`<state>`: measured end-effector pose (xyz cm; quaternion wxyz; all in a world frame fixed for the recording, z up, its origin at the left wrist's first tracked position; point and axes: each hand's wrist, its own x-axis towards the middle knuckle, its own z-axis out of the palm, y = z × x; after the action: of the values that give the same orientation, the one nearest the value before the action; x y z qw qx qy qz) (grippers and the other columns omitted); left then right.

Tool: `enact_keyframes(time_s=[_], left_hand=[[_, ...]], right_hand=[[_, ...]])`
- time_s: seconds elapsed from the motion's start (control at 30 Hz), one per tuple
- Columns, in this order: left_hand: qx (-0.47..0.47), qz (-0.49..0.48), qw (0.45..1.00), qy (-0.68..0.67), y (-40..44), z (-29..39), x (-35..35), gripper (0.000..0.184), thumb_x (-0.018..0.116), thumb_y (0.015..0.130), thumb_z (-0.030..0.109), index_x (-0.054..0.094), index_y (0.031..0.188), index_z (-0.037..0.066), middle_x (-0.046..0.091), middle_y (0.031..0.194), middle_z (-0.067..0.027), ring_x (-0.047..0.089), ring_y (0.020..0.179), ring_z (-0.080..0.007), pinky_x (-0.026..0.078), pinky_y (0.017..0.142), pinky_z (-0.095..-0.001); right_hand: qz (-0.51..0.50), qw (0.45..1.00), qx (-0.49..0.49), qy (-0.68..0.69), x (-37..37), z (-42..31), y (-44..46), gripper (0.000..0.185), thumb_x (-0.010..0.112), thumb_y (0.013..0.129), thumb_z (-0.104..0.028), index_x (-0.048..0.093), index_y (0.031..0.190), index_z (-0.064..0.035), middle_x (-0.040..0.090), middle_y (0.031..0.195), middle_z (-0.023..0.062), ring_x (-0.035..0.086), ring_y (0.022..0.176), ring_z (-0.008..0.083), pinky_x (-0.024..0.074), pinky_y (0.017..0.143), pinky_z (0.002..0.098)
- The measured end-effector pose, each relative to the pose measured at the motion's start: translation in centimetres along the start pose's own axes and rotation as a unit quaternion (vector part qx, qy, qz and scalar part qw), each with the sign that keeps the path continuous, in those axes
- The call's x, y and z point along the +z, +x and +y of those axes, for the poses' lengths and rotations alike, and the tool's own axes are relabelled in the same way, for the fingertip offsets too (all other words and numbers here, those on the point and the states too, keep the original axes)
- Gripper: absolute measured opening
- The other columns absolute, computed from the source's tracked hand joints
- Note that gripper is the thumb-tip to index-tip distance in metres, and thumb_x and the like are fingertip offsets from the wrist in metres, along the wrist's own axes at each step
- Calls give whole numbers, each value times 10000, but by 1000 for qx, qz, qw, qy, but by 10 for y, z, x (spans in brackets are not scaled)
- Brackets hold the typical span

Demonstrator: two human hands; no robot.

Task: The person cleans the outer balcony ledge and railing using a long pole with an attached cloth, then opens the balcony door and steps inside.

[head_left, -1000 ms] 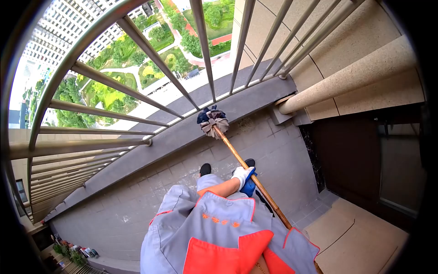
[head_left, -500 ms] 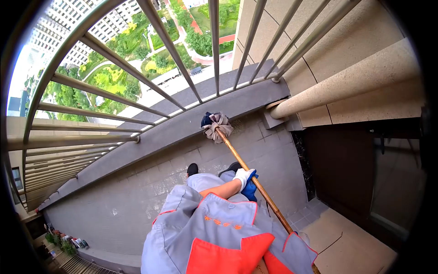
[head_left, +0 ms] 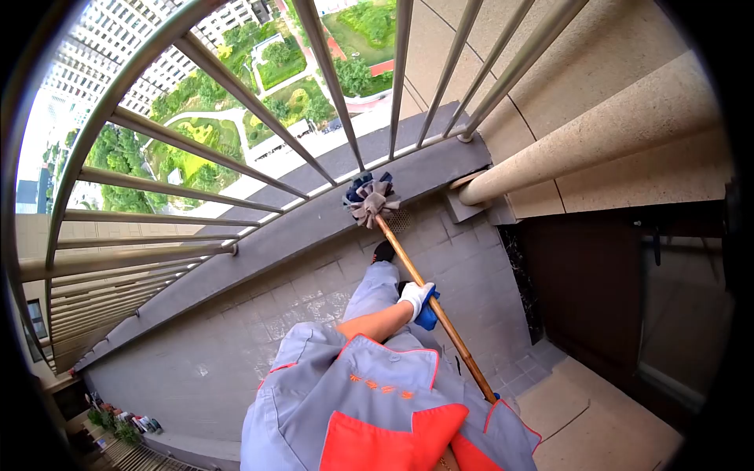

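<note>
A mop with a wooden handle point(head_left: 446, 328) slants from my right side toward the railing. Its head of grey and dark blue cloth strips point(head_left: 372, 200) rests against the low grey ledge point(head_left: 275, 235) at the foot of the bars. My left hand point(head_left: 418, 301), in a white and blue glove, is closed around the middle of the handle. Only a bit of blue glove shows of my right hand point(head_left: 495, 397), at the upper part of the handle beside my jacket; its fingers are mostly hidden.
Metal railing bars point(head_left: 236, 90) curve along the ledge, with greenery and buildings far below. A thick beige pipe point(head_left: 589, 129) runs along the tiled wall at right. A dark door point(head_left: 581, 275) stands right. Grey tiled floor point(head_left: 212, 337) has wet-looking patches. Plants point(head_left: 118, 424) sit lower left.
The mop head has moved up slightly onto the ledge, its strips spread wider. My foot has stepped forward toward the ledge. Both hands stay near the handle, and the view has shifted slightly.
</note>
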<state>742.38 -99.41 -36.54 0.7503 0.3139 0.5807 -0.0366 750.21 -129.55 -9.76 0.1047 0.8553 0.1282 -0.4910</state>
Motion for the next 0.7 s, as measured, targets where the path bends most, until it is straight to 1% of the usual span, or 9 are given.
enact_keyframes(time_s=[0.03, 0.17, 0.23, 0.3, 0.37, 0.43, 0.5, 0.57, 0.7], left_hand=[[-6, -17, 997, 74, -11, -4, 11, 306, 663, 770, 244, 637, 811, -58, 676, 733, -154, 652, 596, -237, 530, 561, -359], [87, -3, 996, -30, -1, 35, 19, 291, 676, 758, 231, 622, 808, -51, 666, 701, -155, 658, 606, -241, 530, 553, -353], [85, -10, 994, -62, 11, 106, -4, 164, 629, 819, 141, 543, 880, 16, 603, 724, -121, 628, 617, -251, 541, 497, -402], [65, 52, 993, -89, 68, 130, -34, 205, 628, 811, 200, 582, 764, 6, 624, 654, -118, 638, 562, -241, 528, 483, -381], [155, 135, 970, 127, 67, 149, -45, 230, 637, 796, 248, 601, 719, 34, 623, 628, -117, 645, 567, -252, 511, 483, -383], [64, 91, 981, 157, 73, 111, -18, 205, 632, 794, 243, 609, 727, 51, 634, 648, -96, 635, 553, -257, 510, 496, -386], [-86, 8, 996, -26, 37, 77, 3, 194, 639, 788, 224, 605, 775, 34, 630, 678, -102, 624, 568, -259, 510, 525, -392], [-221, -44, 971, -78, -8, 70, 23, 178, 652, 778, 180, 596, 832, 20, 617, 706, -122, 614, 597, -262, 514, 554, -396], [-79, -124, 987, 64, -22, 128, 30, 229, 696, 748, 157, 598, 839, -28, 639, 725, -151, 631, 625, -276, 526, 570, -379]], right_hand=[[3, 1000, 3, 9, 1, 0, -2, 274, 644, 705, -378, 684, 848, -148, 652, 774, 169, 633, 774, 360, 486, 684, 441], [3, 984, -2, 178, 1, -3, -9, 284, 658, 693, -387, 691, 849, -151, 651, 772, 170, 635, 773, 353, 487, 684, 434], [37, 996, -10, 85, 3, -67, 27, 301, 638, 701, -361, 678, 903, -141, 647, 798, 193, 636, 810, 359, 492, 721, 443], [65, 995, -40, 65, -4, -132, 54, 347, 655, 670, -389, 675, 882, -115, 651, 856, 207, 623, 846, 386, 493, 737, 446], [42, 998, -33, 42, -6, -137, 48, 338, 624, 693, -357, 661, 932, -122, 650, 860, 209, 625, 848, 385, 493, 750, 457], [0, 999, 2, 38, -18, -121, 20, 326, 592, 713, -321, 653, 965, -123, 648, 875, 213, 623, 869, 388, 492, 769, 468], [9, 994, 60, 96, -4, -79, -11, 300, 624, 699, -364, 679, 883, -133, 661, 819, 172, 634, 824, 354, 495, 736, 433], [-8, 988, 73, 134, 3, -34, -36, 308, 650, 685, -402, 692, 847, -143, 668, 785, 136, 640, 781, 326, 494, 708, 410], [-2, 986, 61, 158, 5, -44, -34, 336, 662, 690, -431, 696, 864, -146, 668, 789, 129, 646, 765, 309, 494, 691, 405]])
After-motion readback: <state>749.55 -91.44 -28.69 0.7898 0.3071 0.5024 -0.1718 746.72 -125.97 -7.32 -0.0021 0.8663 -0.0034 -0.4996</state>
